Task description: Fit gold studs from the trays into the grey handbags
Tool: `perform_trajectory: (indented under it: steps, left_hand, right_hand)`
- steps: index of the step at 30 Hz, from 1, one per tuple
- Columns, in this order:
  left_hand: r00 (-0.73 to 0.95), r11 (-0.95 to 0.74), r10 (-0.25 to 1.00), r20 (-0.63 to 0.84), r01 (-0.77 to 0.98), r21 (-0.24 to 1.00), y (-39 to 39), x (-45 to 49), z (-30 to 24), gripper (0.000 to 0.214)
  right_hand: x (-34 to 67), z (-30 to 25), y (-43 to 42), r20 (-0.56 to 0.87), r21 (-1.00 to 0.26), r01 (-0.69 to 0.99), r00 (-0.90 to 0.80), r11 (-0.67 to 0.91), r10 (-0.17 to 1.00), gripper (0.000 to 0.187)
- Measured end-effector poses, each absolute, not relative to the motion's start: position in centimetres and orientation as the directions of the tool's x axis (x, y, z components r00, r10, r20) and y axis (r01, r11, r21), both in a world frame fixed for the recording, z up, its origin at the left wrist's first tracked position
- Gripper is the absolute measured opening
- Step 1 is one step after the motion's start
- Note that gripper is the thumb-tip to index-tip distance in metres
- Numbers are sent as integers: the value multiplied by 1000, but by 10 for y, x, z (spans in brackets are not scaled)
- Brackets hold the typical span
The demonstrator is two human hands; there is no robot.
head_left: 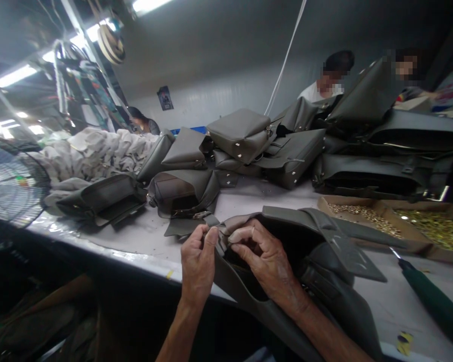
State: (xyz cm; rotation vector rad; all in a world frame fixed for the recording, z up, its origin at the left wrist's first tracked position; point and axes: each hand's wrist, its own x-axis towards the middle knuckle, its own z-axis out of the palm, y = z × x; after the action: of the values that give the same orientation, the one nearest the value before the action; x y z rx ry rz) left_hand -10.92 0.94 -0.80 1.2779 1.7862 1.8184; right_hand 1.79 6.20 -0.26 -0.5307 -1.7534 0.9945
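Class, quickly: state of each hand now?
Left hand: closed, pinching the edge of the bag.
Right hand: curled, partly inside it; whether holding anything cannot be told.

A wire-caged fan (13, 186) stands at the left edge beside a heap of crumpled pale cloth (101, 151). A dark poster (165, 98) hangs on the grey wall (219, 65). A white cord (287, 53) slants down left of a co-worker (316, 92) in a white top. Fluorescent tubes (15, 75) glow overhead.

My left hand (198, 256) and right hand (269, 260) are ungloved, with creased knuckles, and my forearms (185, 318) are bare. The bluish-grey cloth (262, 355) low down may be my clothing; it's dim.
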Motion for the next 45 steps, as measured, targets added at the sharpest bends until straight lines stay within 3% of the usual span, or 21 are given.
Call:
perform_trajectory:
  steps: [6, 23, 45]
  left_hand:
    - [-545, -266, 773, 326, 189, 945, 14, -110, -13, 35]
    - [-505, -253, 765, 400, 335, 908, 16, -106, -3, 28]
    - [-569, -186, 727, 385, 376, 908, 18, -105, -19, 30]
  right_hand:
    - [16, -2, 64, 547, -818, -44, -364, 573, 754, 4]
    - [12, -2, 62, 528, -827, 19, -314, 562, 789, 3]
    - [8, -7, 58, 316, -949, -73, -264, 308, 911, 9]
